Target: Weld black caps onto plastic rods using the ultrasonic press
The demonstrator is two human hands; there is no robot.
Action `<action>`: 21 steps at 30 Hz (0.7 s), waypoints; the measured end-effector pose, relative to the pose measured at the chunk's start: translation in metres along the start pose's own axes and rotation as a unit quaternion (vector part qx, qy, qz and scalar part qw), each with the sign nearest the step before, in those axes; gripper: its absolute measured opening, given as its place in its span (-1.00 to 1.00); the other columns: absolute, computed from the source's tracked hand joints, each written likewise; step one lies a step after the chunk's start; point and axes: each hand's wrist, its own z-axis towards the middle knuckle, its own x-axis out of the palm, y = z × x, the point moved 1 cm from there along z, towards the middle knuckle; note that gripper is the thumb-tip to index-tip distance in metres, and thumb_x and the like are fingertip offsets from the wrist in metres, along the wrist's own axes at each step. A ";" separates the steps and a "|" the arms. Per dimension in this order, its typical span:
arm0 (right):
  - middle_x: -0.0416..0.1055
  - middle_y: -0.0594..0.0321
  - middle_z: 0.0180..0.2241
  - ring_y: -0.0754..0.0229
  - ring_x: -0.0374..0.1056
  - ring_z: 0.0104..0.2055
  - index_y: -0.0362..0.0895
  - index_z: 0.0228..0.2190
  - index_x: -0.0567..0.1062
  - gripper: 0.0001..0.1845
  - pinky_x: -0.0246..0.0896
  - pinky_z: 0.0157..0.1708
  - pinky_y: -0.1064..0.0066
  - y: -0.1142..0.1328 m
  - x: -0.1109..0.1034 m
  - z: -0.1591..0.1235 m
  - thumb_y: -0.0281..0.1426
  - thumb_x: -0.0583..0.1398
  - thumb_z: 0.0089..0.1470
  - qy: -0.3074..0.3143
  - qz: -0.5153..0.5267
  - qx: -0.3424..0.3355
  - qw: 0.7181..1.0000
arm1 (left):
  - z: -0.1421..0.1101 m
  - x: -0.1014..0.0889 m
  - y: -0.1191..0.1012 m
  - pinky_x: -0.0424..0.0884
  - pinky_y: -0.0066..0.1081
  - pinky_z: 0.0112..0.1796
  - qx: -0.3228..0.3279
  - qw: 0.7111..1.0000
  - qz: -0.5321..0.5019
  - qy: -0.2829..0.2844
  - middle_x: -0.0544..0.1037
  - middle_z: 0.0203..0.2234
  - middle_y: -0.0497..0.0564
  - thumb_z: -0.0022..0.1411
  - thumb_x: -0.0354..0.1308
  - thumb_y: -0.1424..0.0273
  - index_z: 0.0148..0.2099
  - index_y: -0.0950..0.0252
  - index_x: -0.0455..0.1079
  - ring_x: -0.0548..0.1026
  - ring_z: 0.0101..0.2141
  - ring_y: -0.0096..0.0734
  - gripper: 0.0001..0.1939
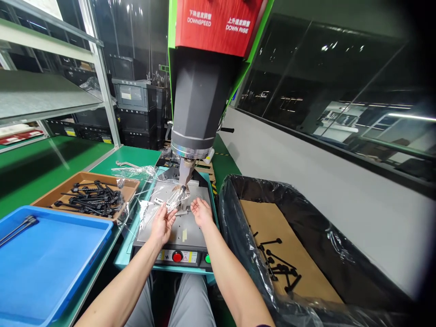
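My left hand (pixel 164 224) is palm up over the left side of the machine's metal plate (pixel 173 234), its fingers loosely curled and apart. Just beyond its fingertips are a small silver bracket (pixel 159 201) and crinkled clear plastic (pixel 177 198). My right hand (pixel 201 212) is on the other side of the fixture, with its fingers curled together; anything inside them is hidden. Between and beyond the hands, the metal horn (pixel 185 172) of the red and green machine (pixel 204 91) points down at a small dark part (pixel 183 190) in the fixture.
At left are a brown tray (pixel 41 198) of black stemmed parts (pixel 93 200) and a blue tray (pixel 51 268) with a few more. A plastic-lined bin (pixel 235 227) at right holds several black parts (pixel 281 268) on cardboard. Red (pixel 177 257) and green buttons (pixel 207 258) face me.
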 end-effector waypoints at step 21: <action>0.47 0.29 -0.55 0.29 0.41 -0.49 -0.15 -0.47 0.44 -0.75 0.33 -0.46 0.49 -0.011 -0.005 -0.013 -0.37 0.41 -0.15 0.067 -0.016 0.023 0.997 | -0.003 -0.026 -0.004 0.50 -0.59 -0.54 0.008 0.999 -0.025 -0.047 0.55 -0.27 0.10 0.31 0.05 0.49 0.00 0.27 0.37 0.59 -0.34 -0.39 -0.77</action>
